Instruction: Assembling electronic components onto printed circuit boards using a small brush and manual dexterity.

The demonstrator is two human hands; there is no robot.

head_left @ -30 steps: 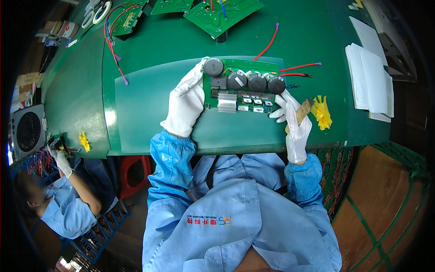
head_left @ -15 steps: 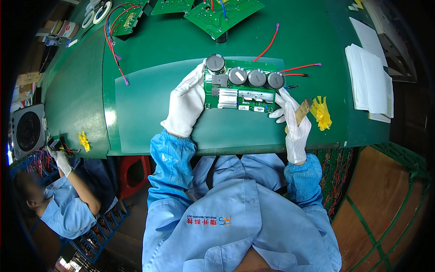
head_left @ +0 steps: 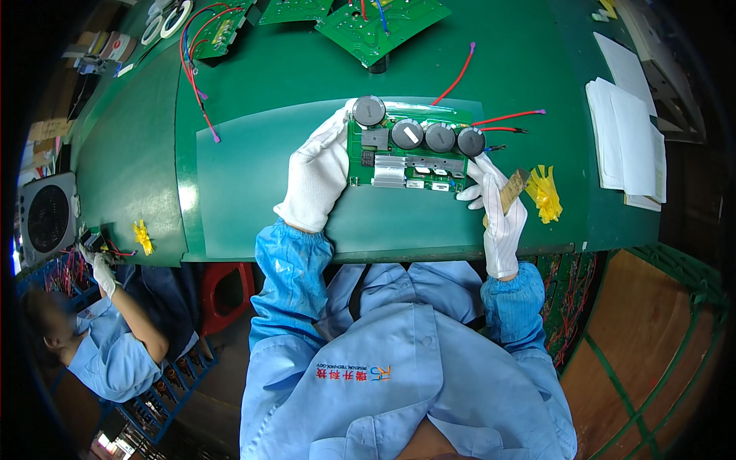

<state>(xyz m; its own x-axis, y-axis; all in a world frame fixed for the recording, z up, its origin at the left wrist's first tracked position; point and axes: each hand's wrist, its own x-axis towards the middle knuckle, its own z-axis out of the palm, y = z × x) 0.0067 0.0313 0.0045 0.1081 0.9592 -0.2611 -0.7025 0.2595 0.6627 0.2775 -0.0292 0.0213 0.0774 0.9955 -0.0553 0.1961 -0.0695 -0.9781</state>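
A green circuit board (head_left: 366,159) is held up in front of me, carrying several black round capacitors (head_left: 440,138) and a silver heat sink (head_left: 389,170). My left hand (head_left: 318,172), in a white glove, grips its left edge, with the fingers partly hidden behind it. At the lower right corner my gloved right hand (head_left: 498,215) pinches the board. A flat tan-brown strip (head_left: 514,190) also sits in that right hand, passing between its fingers; its kind is unclear. Red wires (head_left: 502,119) with purple and dark ends stick out from the board's far right side.
More green circuit boards (head_left: 376,34) lie at the far side of the green table (head_left: 261,222). Yellow tape strips (head_left: 544,194) are stuck right of my right hand. White papers (head_left: 625,146) lie at the right. At the left, a co-worker's gloved hand (head_left: 102,272) is near a fan (head_left: 50,217).
The board has shifted slightly right and toward me and tilted a little, with its capacitors turned more to view. Both hands keep their hold on it.
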